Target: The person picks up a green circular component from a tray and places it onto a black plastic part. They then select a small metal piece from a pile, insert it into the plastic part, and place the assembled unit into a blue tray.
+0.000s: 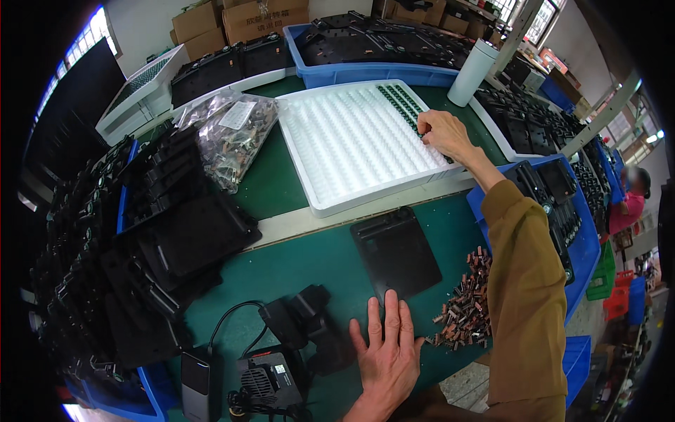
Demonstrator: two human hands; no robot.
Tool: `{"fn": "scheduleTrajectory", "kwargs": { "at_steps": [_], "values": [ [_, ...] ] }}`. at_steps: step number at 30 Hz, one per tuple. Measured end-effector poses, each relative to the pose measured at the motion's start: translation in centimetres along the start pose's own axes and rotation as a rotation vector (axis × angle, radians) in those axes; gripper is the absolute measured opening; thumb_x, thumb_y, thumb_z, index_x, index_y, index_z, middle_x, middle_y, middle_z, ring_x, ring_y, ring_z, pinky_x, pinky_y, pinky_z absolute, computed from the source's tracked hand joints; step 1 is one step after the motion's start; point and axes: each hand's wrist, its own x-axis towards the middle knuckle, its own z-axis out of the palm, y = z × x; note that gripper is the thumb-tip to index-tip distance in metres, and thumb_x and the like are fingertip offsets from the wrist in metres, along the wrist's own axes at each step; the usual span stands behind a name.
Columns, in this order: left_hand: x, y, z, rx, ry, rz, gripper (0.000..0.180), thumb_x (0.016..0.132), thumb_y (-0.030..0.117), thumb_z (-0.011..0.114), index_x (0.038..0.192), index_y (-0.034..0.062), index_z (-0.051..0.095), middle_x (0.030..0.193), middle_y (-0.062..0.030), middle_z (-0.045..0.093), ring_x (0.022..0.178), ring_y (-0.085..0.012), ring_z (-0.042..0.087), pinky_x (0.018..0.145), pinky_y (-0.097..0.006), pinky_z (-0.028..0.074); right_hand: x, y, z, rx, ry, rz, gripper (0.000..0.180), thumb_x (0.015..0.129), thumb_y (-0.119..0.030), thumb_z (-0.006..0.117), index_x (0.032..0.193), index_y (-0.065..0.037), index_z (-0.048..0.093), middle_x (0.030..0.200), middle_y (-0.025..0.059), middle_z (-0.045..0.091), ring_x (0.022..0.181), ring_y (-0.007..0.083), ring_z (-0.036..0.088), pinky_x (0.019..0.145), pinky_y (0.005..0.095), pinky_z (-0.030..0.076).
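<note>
Head view: green worktop, crossed by a pale ledge. On the worktop, near the middle, flat black panel, with the left hand spread wide at its near edge. Behind the panel, white tray, dark green parts in its right-hand columns; there, right hand with fingers bunched narrow, any held part impossible to tell. Beside the right sleeve, pile of small brown components. Behind the tray, blue bin and cartons; far right, person in pink. Markings: dark printed characters on one carton; white label on clear bag, print too small to read.
</note>
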Motion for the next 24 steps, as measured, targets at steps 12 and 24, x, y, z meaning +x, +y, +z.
{"fn": "scheduleTrajectory", "kwargs": {
  "at_steps": [12,24],
  "values": [
    [-0.3,0.2,0.0,0.030,0.036,0.021,0.071,0.080,0.031,0.072,0.138,-0.0017,0.046,0.153,-0.0181,0.034,0.140,-0.0380,0.032,0.110,-0.060,0.018,-2.7,-3.6,-4.3,0.440,0.030,0.113,0.015,0.070,-0.007,0.073,0.080,0.000,0.064,0.069,0.0074,0.065,0.065,0.0150,0.062,0.064,0.0284,0.049],
    [-0.5,-0.5,1.0,0.108,0.107,0.089,0.068,0.087,0.032,0.064,0.140,-0.0049,0.041,0.154,-0.0197,0.029,0.138,-0.0403,0.032,0.106,-0.063,0.028,-14.2,-7.8,-2.8,0.976,-0.315,0.218,0.022,0.076,-0.005,0.069,0.096,0.004,0.066,0.069,0.0066,0.066,0.065,0.0113,0.062,0.062,0.0242,0.048]
  ]
}}
